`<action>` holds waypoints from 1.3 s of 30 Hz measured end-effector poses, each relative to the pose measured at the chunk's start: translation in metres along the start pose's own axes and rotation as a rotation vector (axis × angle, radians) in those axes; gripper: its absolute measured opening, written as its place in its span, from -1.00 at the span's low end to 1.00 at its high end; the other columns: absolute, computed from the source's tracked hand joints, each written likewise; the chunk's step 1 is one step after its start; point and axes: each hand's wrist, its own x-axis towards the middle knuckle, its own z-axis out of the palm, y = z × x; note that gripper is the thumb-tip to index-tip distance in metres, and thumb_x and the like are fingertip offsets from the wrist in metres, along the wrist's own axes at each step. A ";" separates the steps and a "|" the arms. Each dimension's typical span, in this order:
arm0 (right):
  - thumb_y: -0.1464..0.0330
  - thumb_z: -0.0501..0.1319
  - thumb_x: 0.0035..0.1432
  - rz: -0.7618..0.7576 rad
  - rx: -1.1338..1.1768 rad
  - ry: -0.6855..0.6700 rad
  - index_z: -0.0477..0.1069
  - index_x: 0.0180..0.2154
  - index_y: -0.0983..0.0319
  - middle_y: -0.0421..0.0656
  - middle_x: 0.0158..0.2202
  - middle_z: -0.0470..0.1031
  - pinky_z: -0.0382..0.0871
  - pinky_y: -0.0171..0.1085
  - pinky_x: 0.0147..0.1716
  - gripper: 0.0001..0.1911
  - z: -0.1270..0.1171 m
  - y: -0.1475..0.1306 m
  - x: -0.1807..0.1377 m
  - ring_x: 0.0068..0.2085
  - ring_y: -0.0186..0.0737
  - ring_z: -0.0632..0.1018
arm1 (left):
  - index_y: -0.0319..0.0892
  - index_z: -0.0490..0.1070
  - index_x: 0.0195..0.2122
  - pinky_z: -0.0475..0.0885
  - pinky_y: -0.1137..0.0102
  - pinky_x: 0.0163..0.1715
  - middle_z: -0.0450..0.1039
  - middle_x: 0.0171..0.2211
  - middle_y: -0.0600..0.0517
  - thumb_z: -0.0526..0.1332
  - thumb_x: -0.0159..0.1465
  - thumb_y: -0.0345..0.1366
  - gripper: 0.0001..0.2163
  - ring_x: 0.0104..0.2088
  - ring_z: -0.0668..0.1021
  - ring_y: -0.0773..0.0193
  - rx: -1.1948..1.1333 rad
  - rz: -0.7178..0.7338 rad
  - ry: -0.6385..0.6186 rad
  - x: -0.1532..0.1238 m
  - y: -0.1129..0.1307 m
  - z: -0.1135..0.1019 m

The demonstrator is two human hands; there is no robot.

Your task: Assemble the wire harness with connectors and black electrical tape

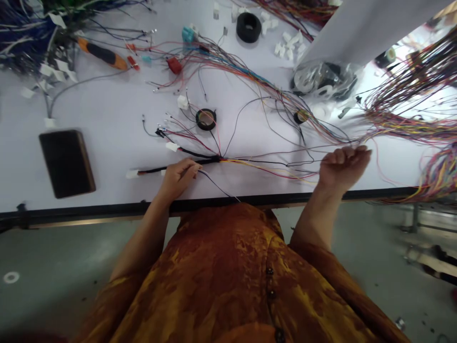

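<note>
A wire harness (210, 161) lies on the white table (107, 114), with a black taped trunk and thin coloured wires fanning out to the right. My left hand (178, 177) rests near the table's front edge, fingers pinched on the taped trunk. My right hand (343, 166) is curled closed around a bundle of loose coloured wires (285, 166) that runs right toward a big hanging mass of wires (410, 109). Small white connectors (172, 146) end some branches on the left.
A dark phone (67, 163) lies at the left. Black tape rolls (206, 119) sit mid-table and farther back (249, 27). An orange-handled tool (102, 54), red and teal connectors (174, 65), a plastic bag of parts (323, 78) and white connectors (289, 43) lie beyond.
</note>
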 end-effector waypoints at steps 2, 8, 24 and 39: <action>-0.05 0.18 0.03 -0.043 -0.035 0.084 0.23 -0.49 0.06 -0.24 -0.52 0.17 -0.11 -0.23 -0.59 -0.64 0.002 -0.019 0.000 -0.58 -0.29 0.09 | -0.18 0.57 -0.29 0.37 0.43 -0.33 0.47 -0.49 0.08 0.16 0.34 -0.19 -0.77 -0.44 0.48 0.32 -0.007 -0.002 0.003 0.001 0.000 0.000; 0.15 0.24 0.14 -0.198 -0.179 -0.321 0.33 -0.48 0.08 -0.20 -0.45 0.26 0.02 -0.25 -0.64 -0.77 0.056 -0.085 -0.044 -0.60 -0.34 0.23 | -0.18 0.55 -0.31 0.34 0.42 -0.35 0.46 -0.50 0.07 0.16 0.34 -0.17 -0.76 -0.44 0.47 0.32 -0.010 0.023 0.008 0.001 -0.002 0.003; 0.62 0.05 0.11 -0.372 -0.297 -1.713 0.24 -0.36 0.25 -0.36 -0.39 0.27 0.18 -0.46 -0.23 -0.83 0.291 -0.119 -0.133 -0.31 -0.54 0.31 | -0.20 0.46 -0.47 0.36 0.39 -0.35 0.50 -0.50 0.03 0.16 0.36 -0.14 -0.68 -0.44 0.50 0.31 -0.067 0.080 0.076 0.004 -0.007 0.013; 0.41 0.07 0.33 0.161 -0.109 -1.483 0.27 -0.24 0.18 -0.32 -0.51 0.37 0.27 -0.33 -0.37 -0.95 0.251 -0.030 -0.179 -0.46 -0.39 0.38 | -0.16 0.47 -0.18 0.23 0.50 -0.65 0.32 -0.61 0.14 0.33 0.25 0.08 -0.61 -0.64 0.36 0.44 -0.917 -0.097 0.409 -0.050 0.019 -0.020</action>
